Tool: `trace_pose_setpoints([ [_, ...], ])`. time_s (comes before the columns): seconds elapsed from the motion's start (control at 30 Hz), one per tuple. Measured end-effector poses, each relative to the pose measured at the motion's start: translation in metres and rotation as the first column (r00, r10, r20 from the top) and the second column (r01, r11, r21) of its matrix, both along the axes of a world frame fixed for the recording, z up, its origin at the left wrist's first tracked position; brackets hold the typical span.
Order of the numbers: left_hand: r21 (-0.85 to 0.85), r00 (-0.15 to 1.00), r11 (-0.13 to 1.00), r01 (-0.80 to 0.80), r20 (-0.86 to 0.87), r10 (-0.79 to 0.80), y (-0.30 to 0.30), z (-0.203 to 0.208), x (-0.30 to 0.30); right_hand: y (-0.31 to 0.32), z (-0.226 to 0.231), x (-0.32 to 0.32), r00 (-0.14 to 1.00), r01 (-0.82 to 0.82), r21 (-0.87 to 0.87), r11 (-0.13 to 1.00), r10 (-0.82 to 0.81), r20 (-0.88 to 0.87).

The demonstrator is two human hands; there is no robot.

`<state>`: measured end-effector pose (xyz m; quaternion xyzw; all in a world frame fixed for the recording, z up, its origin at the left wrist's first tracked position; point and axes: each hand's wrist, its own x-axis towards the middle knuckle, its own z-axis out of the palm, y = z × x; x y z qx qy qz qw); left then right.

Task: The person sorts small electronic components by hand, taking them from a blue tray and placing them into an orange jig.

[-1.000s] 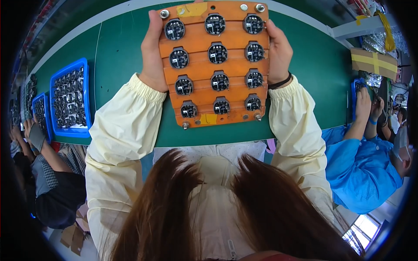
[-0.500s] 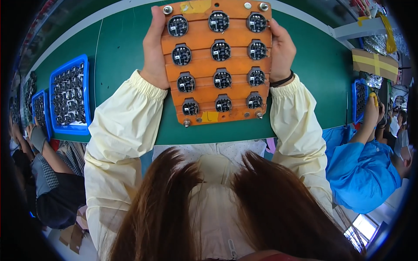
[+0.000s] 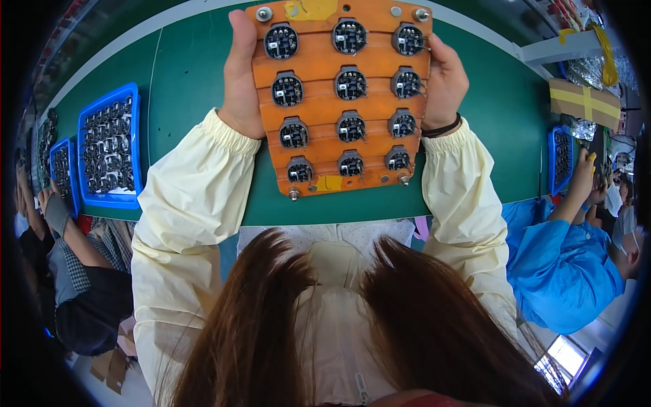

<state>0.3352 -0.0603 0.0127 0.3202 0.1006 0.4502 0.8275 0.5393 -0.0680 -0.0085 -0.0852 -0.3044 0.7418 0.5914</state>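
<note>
Left hand [image 3: 243, 91] and right hand [image 3: 445, 88] grip opposite edges of a stepped orange rectangular board [image 3: 317, 81] between them; best held level, thumbs clear of its round black circuit modules [image 3: 350, 83]; a blue plastic tray [image 3: 137, 136] lies beyond the left hand.

Wide head-worn fisheye view, from above, looking down on the table [image 3: 505, 146], left hand [image 3: 242, 88] and right hand [image 3: 446, 85] close, edges bending toward the rim
</note>
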Motion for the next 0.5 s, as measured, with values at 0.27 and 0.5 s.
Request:
trace_pose_setpoints([
  [0.27,0.051,1.0,0.999,0.003,-0.006,-0.003,0.0007,0.0008,0.0007,-0.0012,0.0002,0.0019,1.0,0.002,-0.026,1.0,-0.002,-0.007],
  [0.5,0.032,0.999,0.999,0.023,0.048,-0.025,-0.001,0.0006,0.0022,-0.0044,0.0068,-0.0027,0.999,0.052,0.146,0.988,-0.052,-0.004],
])
